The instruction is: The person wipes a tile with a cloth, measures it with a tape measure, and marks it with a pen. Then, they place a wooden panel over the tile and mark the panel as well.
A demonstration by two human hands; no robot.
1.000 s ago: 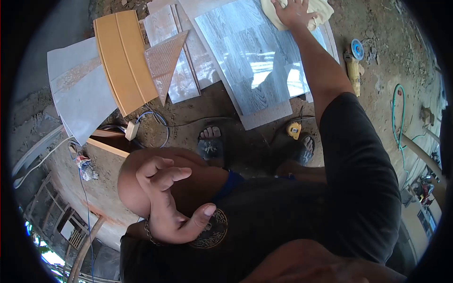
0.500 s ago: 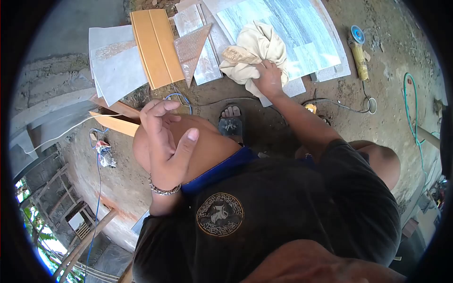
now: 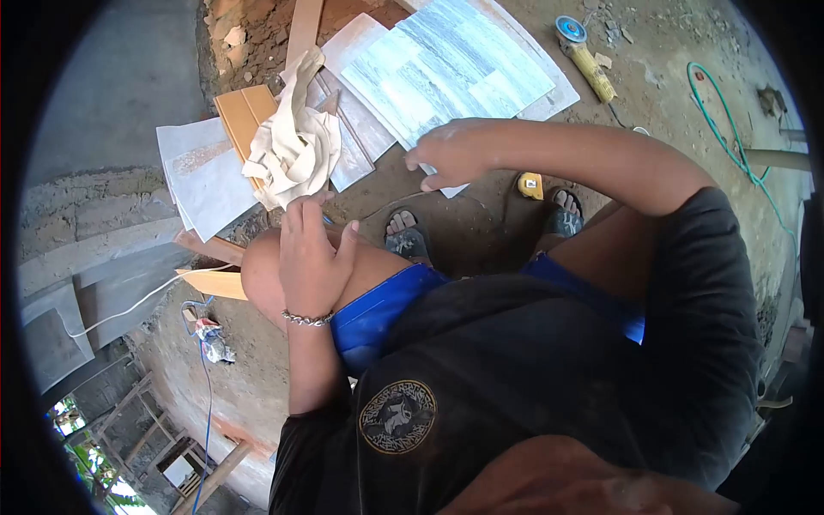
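A crumpled cream cloth (image 3: 296,150) lies over the orange grooved panel (image 3: 245,116) and the pieces beside it, one end trailing upward. My left hand (image 3: 313,253) is above my knee, fingers extended and thumb apart, with its fingertips right at the cloth's lower edge in this view. My right hand (image 3: 455,156) reaches across at the near edge of the blue-grey wood-patterned sheet (image 3: 455,69). Its fingers are loosely bent, the thumb stands apart, and nothing shows between them.
An angle grinder (image 3: 585,60) with a blue disc lies at the upper right. Close to my foot sits a yellow tape measure (image 3: 530,185). Grey sheets (image 3: 202,176) are stacked at the left, and a green hose (image 3: 717,124) curls on the dirt floor at the right.
The cream cloth has moved left from the patterned sheet onto the orange panel, and my right hand has let go of it. My left hand has tipped forward to the cloth's edge.
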